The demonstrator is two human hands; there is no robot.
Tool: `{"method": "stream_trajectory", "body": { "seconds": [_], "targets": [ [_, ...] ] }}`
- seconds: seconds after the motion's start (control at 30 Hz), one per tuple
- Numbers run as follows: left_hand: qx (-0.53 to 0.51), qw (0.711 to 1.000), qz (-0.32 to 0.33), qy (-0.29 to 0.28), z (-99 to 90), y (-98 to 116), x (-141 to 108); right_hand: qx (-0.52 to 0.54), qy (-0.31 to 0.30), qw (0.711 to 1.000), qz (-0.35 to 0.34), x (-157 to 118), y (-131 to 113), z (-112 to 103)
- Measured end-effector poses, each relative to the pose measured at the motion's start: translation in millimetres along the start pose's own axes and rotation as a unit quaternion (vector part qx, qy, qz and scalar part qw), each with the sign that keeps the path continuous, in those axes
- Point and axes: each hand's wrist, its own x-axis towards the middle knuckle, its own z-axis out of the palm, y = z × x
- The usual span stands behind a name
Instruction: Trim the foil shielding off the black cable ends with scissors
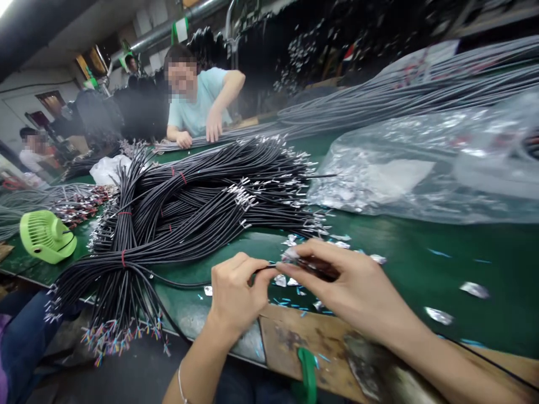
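Note:
My left hand (pixel 238 286) pinches a black cable (pixel 185 285) close to its end, above the table's near edge. The cable runs left from the hand toward the bundles. At the cable's tip, my right hand (pixel 341 269) is closed with thumb and forefinger together on a small crumpled piece of silvery foil (pixel 289 255). Whether a tool is also inside the right hand, I cannot make out; a dark shape shows under its fingers. Foil scraps (pixel 281 280) and thin blue bits (pixel 290 303) lie on the green table below both hands.
Black cable bundles (pixel 168 241) tied with red bands pile up at left, some ends hanging over the edge. A green fan (pixel 47 237) stands far left. Clear plastic bags (pixel 404 168) lie at right. Grey cables (pixel 379 95) stretch behind. A co-worker (pixel 197 95) handles cables across the table.

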Motion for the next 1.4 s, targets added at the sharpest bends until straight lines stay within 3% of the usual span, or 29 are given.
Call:
{"method": "stream_trajectory", "body": {
  "seconds": [0.17, 0.33, 0.57, 0.73, 0.83, 0.9, 1.03, 1.1, 1.23, 1.3, 1.4],
  "targets": [
    [-0.057, 0.998, -0.035, 0.000, -1.6, 2, 2, 0.046, -0.023, 0.998, 0.020, 4, -3, -4],
    [-0.143, 0.986, -0.081, -0.019, -8.7, 6, 3, 0.221, -0.114, 0.965, 0.085, 8, -2, -7],
    [-0.141, 0.988, -0.064, 0.021, -1.6, 1, -3, 0.266, -0.132, 0.947, 0.123, 8, 1, -2],
    [-0.178, 0.974, -0.138, -0.025, -6.7, 4, 1, 0.332, -0.150, 0.922, 0.131, 6, -1, -1],
    [-0.192, 0.968, -0.149, -0.060, -8.9, 6, 3, 0.362, -0.174, 0.904, 0.145, 6, -5, -2],
    [-0.204, 0.965, -0.160, -0.048, -6.8, 5, 2, 0.334, -0.158, 0.919, 0.139, 7, -6, -1],
    [-0.195, 0.965, -0.175, -0.013, 0.3, 6, -1, 0.241, -0.063, 0.960, 0.125, 5, -4, 2],
    [-0.189, 0.966, -0.178, -0.005, 1.2, 7, -1, 0.266, -0.074, 0.948, 0.159, 3, -3, 2],
    [-0.198, 0.956, -0.214, -0.043, -2.7, 10, 2, 0.357, -0.172, 0.898, 0.193, 2, -6, 1],
    [-0.195, 0.954, -0.219, -0.056, -3.2, 11, 3, 0.323, -0.150, 0.924, 0.142, 5, -7, 1],
    [-0.172, 0.967, -0.185, -0.017, 1.0, 12, 4, 0.200, -0.036, 0.976, 0.077, 9, -5, 4]
  ]
}}
